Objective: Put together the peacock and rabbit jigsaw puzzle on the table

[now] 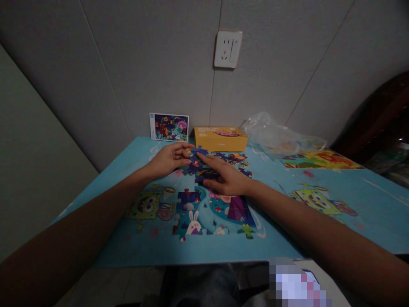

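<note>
"What does the head view give for materials?"

"A blue tabletop (pixel 137 251) printed with cartoon figures, and on it a partly joined jigsaw (pixel 207 219): flat pieces with knobs and notches, showing a white rabbit, a pale winding stream and a purple shape."

"And the hands?"

"The left hand (pixel 168 161) is curled at the loose pieces (pixel 236 157) between the joined section and the box; I can't tell whether its fingers pinch one. The right hand (pixel 228 177) lies low over the puzzle, thumb wide of the long fingers, a fingertip at a blue knobbed piece (pixel 200 151)."

"What stands behind?"

"A yellow box (pixel 220 141), oblong and crisp-edged, and left of it a white-bordered picture card (pixel 171 128), upright near the wall (pixel 153 64). Right of the box, a crumpled clear plastic bag (pixel 268 135) reaches towards a flat orange-and-yellow sheet (pixel 322 160)."

"Any readable writing?"

"The box has pale lettering above a pink motif, too small and dim to read. I can't make out a brand."

"The wall?"

"Smooth grey panels with thin seams, and a glossy white socket plate (pixel 228 49)."
</note>
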Action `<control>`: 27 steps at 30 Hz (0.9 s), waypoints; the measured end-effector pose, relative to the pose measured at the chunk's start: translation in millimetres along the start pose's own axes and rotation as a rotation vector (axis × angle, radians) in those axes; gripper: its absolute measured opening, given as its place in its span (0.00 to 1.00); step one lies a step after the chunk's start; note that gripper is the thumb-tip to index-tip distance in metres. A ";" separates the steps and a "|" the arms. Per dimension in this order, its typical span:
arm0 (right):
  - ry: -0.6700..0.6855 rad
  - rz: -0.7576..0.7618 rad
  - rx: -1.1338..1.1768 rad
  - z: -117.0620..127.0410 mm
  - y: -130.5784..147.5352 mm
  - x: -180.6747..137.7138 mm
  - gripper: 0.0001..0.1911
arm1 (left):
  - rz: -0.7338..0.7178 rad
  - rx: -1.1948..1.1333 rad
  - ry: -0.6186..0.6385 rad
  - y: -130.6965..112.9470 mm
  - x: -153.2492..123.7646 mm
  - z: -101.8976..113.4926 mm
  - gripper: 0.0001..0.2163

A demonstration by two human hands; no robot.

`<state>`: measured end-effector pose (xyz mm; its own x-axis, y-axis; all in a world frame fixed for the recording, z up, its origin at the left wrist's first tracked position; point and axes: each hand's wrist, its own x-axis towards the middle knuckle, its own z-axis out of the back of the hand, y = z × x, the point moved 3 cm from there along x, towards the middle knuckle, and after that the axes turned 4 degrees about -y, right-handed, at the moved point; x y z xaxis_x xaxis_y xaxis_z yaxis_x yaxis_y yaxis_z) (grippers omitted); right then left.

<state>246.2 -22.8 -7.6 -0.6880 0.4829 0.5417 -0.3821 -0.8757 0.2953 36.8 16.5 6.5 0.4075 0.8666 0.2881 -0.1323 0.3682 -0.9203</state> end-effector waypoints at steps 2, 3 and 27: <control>-0.010 0.001 -0.001 0.5 0.1 1.0 0.42 | 0.028 -0.009 -0.020 2.2 1.3 2.7 0.24; -0.019 0.001 -0.002 0.9 0.7 1.5 0.42 | 0.039 -0.008 -0.031 2.6 1.6 3.5 0.24; -0.001 -0.122 0.053 6.4 8.4 4.2 0.34 | 0.040 0.584 -0.265 2.5 4.7 33.2 0.16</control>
<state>244.1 -28.1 2.2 -0.6379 0.5858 0.4999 -0.4297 -0.8094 0.4003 8.3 32.7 14.3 0.1654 0.9096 0.3812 -0.6433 0.3924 -0.6574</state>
